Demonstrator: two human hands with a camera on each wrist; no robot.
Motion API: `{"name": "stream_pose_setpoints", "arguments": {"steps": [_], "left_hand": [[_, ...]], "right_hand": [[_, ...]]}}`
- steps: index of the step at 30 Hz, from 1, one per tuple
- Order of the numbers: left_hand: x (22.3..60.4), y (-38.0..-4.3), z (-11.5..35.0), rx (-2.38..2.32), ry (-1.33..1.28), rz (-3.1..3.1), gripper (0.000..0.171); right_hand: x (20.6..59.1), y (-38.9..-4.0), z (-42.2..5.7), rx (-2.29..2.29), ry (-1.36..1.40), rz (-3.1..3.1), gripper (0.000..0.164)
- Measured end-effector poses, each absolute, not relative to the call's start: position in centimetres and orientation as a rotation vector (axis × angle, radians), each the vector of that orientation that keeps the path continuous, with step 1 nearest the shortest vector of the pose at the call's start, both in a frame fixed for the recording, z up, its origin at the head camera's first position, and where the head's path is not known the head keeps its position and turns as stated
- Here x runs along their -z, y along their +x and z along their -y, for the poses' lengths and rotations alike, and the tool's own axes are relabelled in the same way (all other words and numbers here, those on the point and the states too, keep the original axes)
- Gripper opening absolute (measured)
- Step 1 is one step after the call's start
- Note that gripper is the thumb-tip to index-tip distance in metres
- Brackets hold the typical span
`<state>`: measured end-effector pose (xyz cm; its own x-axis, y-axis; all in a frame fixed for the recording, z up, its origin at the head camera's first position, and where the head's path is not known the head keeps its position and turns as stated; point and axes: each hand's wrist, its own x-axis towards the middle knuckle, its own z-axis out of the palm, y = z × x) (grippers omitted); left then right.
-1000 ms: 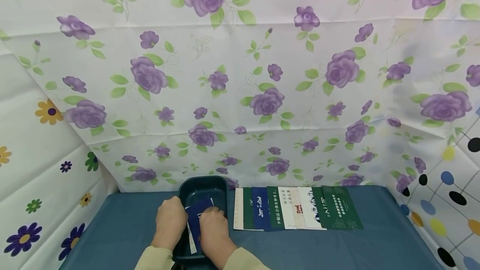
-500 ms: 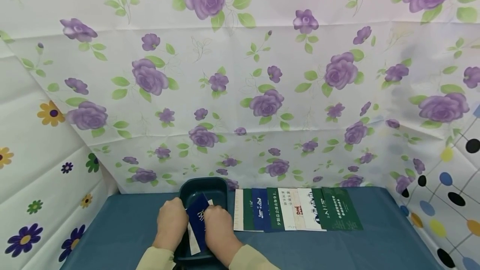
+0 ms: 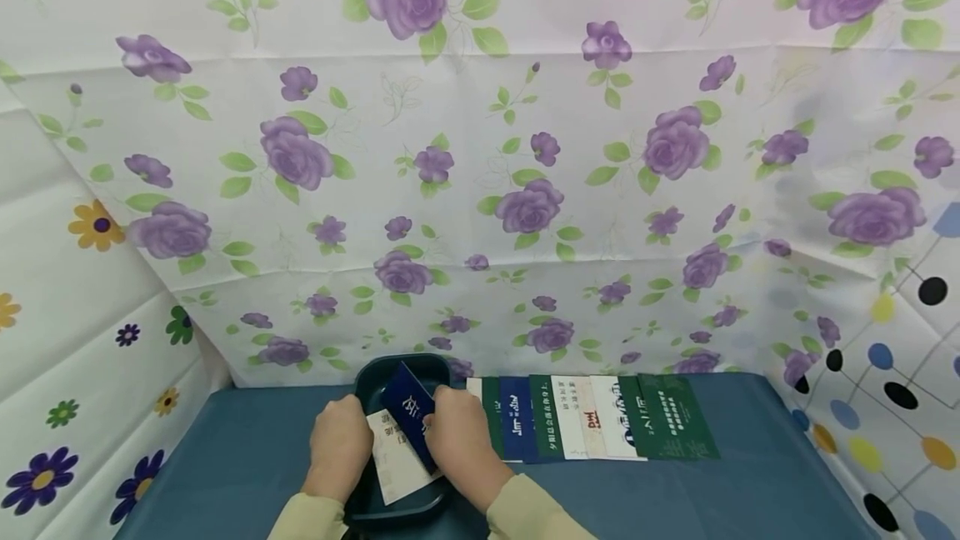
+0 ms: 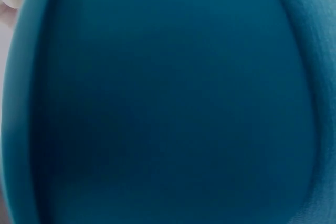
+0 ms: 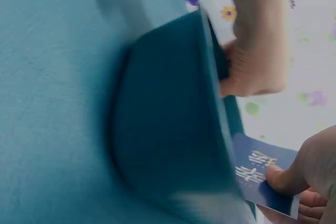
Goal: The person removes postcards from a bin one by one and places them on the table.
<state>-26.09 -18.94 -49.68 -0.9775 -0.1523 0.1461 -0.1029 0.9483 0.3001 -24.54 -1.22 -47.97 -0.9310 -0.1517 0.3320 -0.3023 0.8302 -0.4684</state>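
Observation:
A dark teal plastic bin (image 3: 397,515) stands on the left part of the table. My left hand (image 3: 341,447) grips its left rim, as the right wrist view shows with the fingers hooked over the edge; in the left wrist view the bin's wall (image 4: 173,103) fills the picture. Over the bin my right hand (image 3: 467,444) pinches a navy card (image 3: 408,407) with white characters, the thumb lying on its printed face (image 5: 249,171). Beneath that card, a cream-white card (image 3: 397,469) lies tilted inside the bin.
Right of the bin, a row of overlapping green, blue and white cards (image 3: 577,419) lies on the blue tablecloth (image 3: 637,498). Behind the table hangs a white curtain (image 3: 465,115) with purple flowers; patterned sheets close off both sides.
My right hand has moved up and to the right, drawing the navy card away from the white card, which now shows more. My left hand stays on the bin's rim.

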Motion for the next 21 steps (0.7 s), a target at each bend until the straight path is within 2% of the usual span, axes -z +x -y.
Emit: {"name": "stream_pose_setpoints", "arguments": {"steps": [9, 16, 21], "left_hand": [[49.7, -26.1, 18.7, 0.408, 0.203, 2.91, 0.006], [49.7, -26.0, 18.6, 0.393, 0.234, 2.924, 0.006], [49.8, -26.1, 18.6, 0.391, 0.227, 2.922, 0.005]], "right_hand": [[45.5, -24.7, -1.9, -1.123, 0.214, 2.58, 0.025], [44.6, -25.2, -5.7, -1.139, 0.209, 2.493, 0.013], [44.4, -25.5, -8.2, -1.119, 0.137, 2.473, 0.013]]}}
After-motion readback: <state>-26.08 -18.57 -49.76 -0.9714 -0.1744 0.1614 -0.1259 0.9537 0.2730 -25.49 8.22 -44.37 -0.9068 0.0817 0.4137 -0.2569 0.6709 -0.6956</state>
